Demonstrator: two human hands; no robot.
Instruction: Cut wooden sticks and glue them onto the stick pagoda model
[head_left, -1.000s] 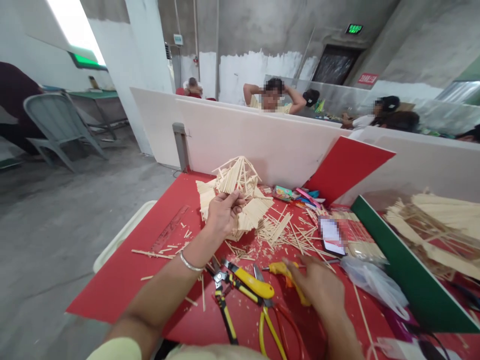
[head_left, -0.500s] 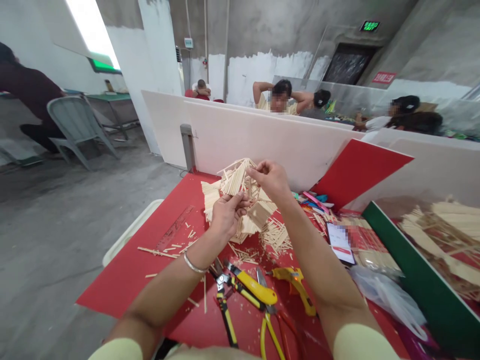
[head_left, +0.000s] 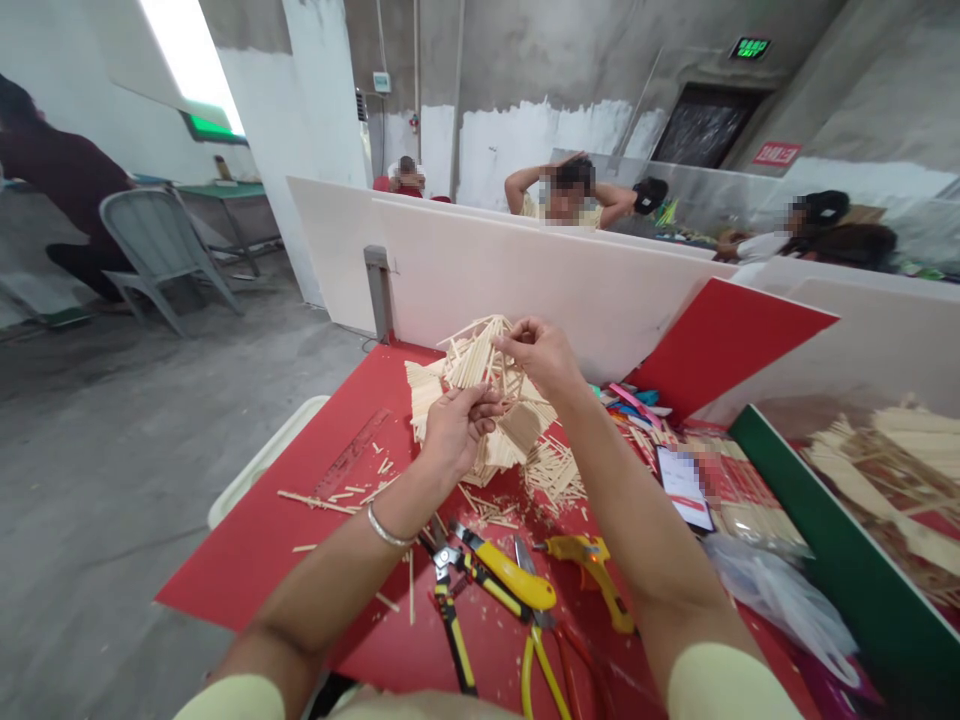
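Note:
A model built of thin wooden sticks (head_left: 480, 380) stands on the red table (head_left: 247, 540) against the white partition. My left hand (head_left: 456, 432) grips the model's near side, fingers closed round its sticks. My right hand (head_left: 538, 355) is up at the model's top, fingers pinched together on the sticks there; whether a loose stick is in the pinch I cannot make out. Loose wooden sticks (head_left: 555, 470) lie scattered around the model's base.
Near the front edge lie yellow-handled pliers (head_left: 450, 610), a yellow utility knife (head_left: 514, 575), a yellow glue gun (head_left: 592, 565) and a phone (head_left: 682, 485). A ruler (head_left: 352, 455) lies left. A green-edged board (head_left: 840, 540) stands right. Other people sit behind the white partition (head_left: 525, 285).
One second ago my right hand rested by the glue gun on the table; it has risen to the model's top. The left hand has kept its grip. The view shifted slightly left.

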